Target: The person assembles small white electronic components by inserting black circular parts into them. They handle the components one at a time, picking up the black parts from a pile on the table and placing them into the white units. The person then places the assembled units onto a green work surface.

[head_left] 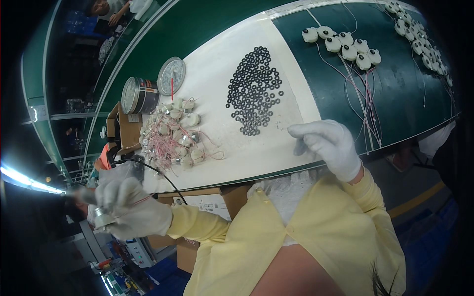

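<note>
My left hand [136, 209], in a white glove, is raised off the table's left end. Its fingers are closed round a small silver-coloured motor [102, 217], and thin red wire runs across the glove. My right hand [332, 145], also gloved, hovers over the table's near edge. Its thumb and fingers are drawn together, and I cannot make out whether anything is between them. Many small black rings [254, 91] lie spread on the white sheet, beyond and left of my right hand. Nearer my left hand is a heap of white and silver motors [173, 130] with tangled pink wires.
A tin [140, 95] and a round metal lid [172, 76] stand at the back left, beside a cardboard box [129, 129]. White motors with black rings [348, 47] sit on the green mat. A black cable [165, 176] crosses the left edge. Another person [111, 12] is at the far left.
</note>
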The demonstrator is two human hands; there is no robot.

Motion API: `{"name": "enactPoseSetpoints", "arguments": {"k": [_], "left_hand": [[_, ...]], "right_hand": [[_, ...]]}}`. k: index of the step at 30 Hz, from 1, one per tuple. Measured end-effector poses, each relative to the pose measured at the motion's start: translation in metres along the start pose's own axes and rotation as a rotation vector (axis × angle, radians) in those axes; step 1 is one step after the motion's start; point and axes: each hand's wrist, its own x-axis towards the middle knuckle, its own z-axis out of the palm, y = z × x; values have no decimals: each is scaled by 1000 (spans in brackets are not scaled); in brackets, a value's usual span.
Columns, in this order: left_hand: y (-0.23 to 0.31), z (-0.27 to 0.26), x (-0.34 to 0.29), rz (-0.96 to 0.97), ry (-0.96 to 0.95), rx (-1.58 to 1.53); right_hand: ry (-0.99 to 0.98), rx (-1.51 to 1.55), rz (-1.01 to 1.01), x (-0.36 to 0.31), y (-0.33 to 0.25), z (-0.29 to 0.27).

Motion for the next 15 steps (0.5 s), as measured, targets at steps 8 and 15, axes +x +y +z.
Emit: {"name": "enactPoseSetpoints", "arguments": {"k": [8,15], "left_hand": [[-79,-33,-47,-684,385,708],[-113,-74,-60,-423,91,1469]], "right_hand": [[-31,-38,-81,1,5,0],[-21,-73,-146,1,8,2]]}}
